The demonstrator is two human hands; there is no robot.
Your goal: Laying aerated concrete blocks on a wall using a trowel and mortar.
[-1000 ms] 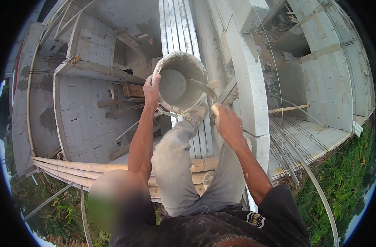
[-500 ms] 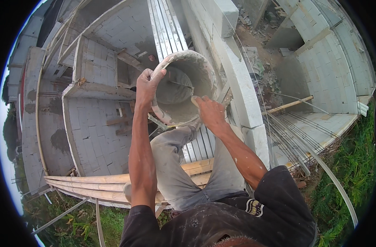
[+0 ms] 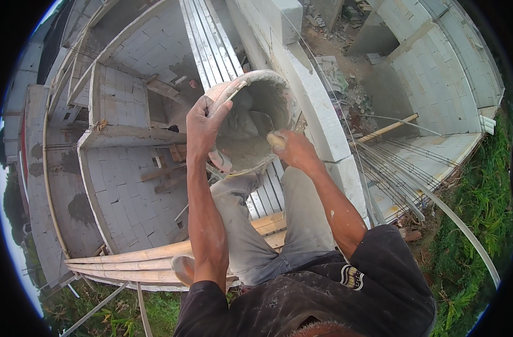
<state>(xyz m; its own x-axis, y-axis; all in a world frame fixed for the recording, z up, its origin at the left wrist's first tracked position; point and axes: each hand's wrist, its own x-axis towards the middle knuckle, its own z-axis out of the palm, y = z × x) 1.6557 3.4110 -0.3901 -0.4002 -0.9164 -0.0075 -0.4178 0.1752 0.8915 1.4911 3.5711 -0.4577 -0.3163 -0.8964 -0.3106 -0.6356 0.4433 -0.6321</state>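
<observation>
The left hand (image 3: pixel 205 124) grips the rim of a mortar-caked bucket (image 3: pixel 251 121), fingers curled over its edge, holding it tilted above the person's knees. The right hand (image 3: pixel 294 150) is closed around the pale handle of a trowel (image 3: pixel 263 123) whose blade lies inside the bucket in grey mortar (image 3: pixel 239 151). Just beside the bucket runs a white block wall (image 3: pixel 318 95), with bamboo scaffold poles (image 3: pixel 127 261) lying below the legs.

bucket (image 3: pixel 251 121) above knees, left hand (image 3: pixel 203 121) on its left rim, right hand (image 3: pixel 296 150) at its right with trowel (image 3: pixel 262 126) inside, block wall (image 3: pixel 318 95) right, bamboo poles (image 3: pixel 127 264) lower left
</observation>
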